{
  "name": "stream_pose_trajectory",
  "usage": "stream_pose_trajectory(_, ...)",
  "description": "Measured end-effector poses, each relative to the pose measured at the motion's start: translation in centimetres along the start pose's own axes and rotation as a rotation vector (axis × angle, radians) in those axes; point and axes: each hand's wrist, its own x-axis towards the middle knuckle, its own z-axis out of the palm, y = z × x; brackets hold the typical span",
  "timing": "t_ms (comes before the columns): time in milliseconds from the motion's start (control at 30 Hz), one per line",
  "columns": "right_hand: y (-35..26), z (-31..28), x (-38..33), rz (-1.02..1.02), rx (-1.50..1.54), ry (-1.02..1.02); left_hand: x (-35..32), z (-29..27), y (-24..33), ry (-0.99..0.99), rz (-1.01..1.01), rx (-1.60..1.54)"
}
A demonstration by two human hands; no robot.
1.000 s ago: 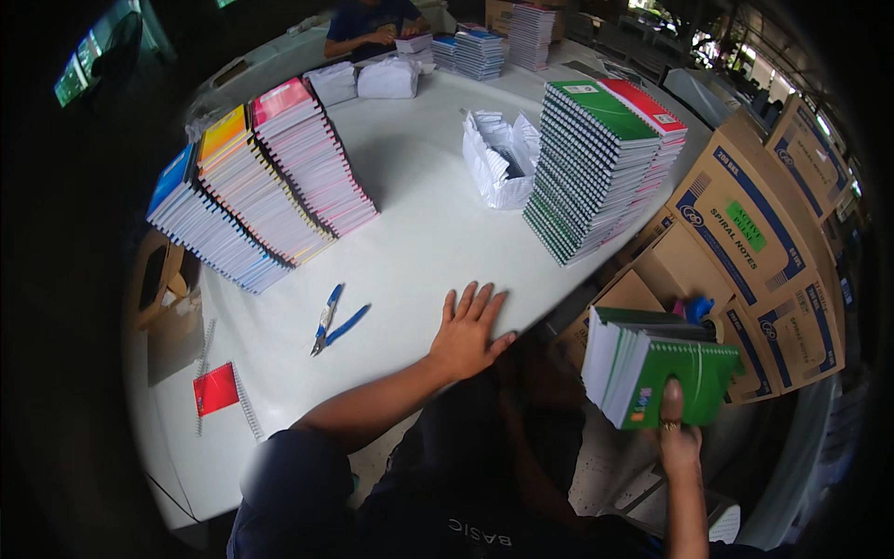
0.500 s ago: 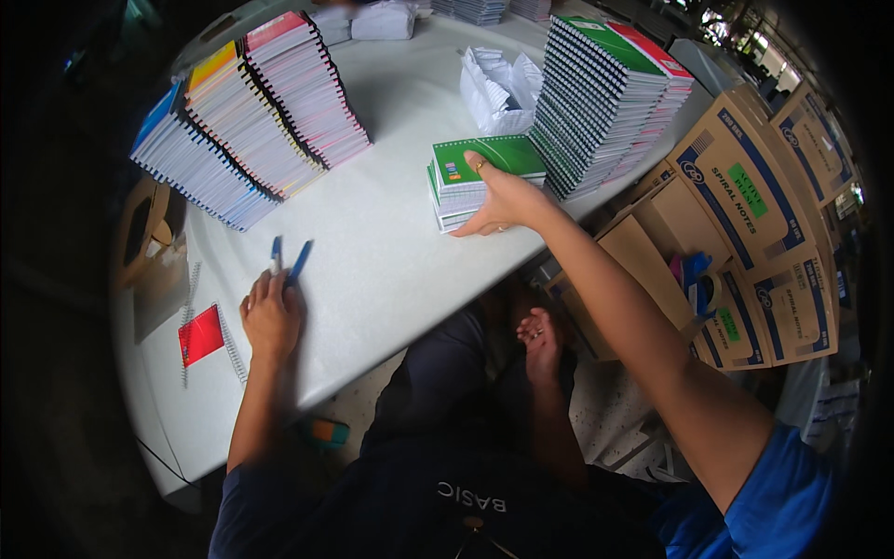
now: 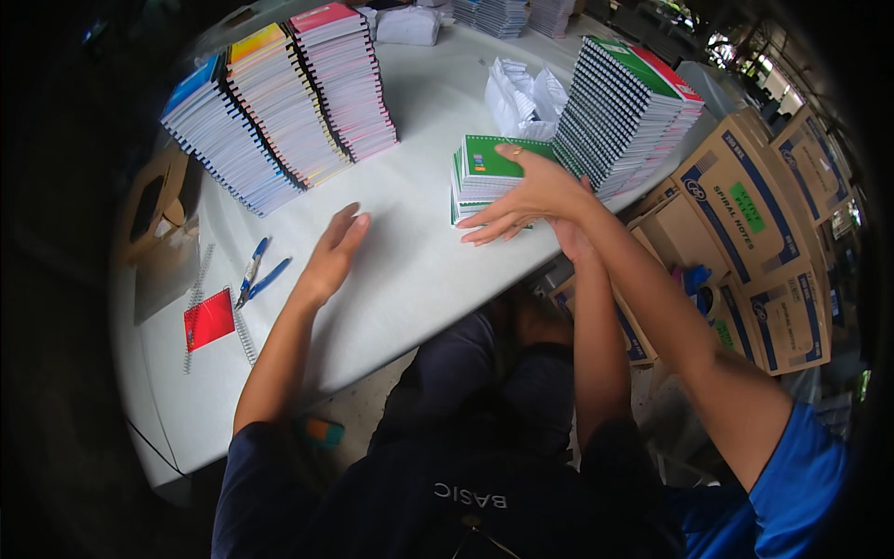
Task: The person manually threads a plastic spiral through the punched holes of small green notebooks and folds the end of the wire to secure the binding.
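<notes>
My left hand (image 3: 333, 253) hovers over the white table with its fingers apart, holding nothing. To its left lie blue-handled pliers (image 3: 264, 279), jaws toward the table's near side. My right hand (image 3: 574, 240) has come up beside the short stack of green spiral notebooks (image 3: 491, 158); a co-worker's wrist covers most of it, so its fingers are largely hidden. The co-worker's hand (image 3: 531, 196), on a blue-sleeved arm from the right, lies over the front right of that stack with fingers spread. A small red spiral notebook (image 3: 209, 321) lies at the left, wire coils (image 3: 244, 337) beside it.
Tall notebook stacks with blue, yellow and red covers (image 3: 298, 112) stand at the far left. A green-and-red-topped stack (image 3: 624, 116) rises behind the short one, near crumpled white paper (image 3: 521, 98). Cardboard boxes (image 3: 745, 210) crowd the right side.
My left hand has let go of the pliers and moved right. My right hand has risen from my lap to the notebook stack. The co-worker's hand has loosened its grip there.
</notes>
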Motion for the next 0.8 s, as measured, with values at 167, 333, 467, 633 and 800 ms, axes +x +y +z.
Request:
stream_pose_trajectory(167, -0.1, -1.1, -0.6, -0.418, -0.776, 0.049, 7.8, 6.4, 3.5, -0.177, -0.142, -0.343)
stream_pose_trajectory(333, 2.7, 0.1, 1.3, -0.398, -0.854, 0.113, 11.0, 9.4, 4.7, -0.250, -0.190, -0.404)
stream_pose_trajectory(467, 8.4, 0.5, 4.8, -0.296, -0.922, 0.048, 8.3, 4.9, 1.8, -0.004, -0.167, -0.476)
stream_pose_trajectory(633, 17.8, 3.4, 10.2, -0.207, -1.010, -0.332, 2.9, -4.5, -4.0, 0.380, -0.087, -0.685)
stream_pose_trajectory(800, 22.1, 6.0, 12.0, -0.220, -1.159, -0.239, 0.4, -8.5, -4.1, 0.449, -0.036, -0.739)
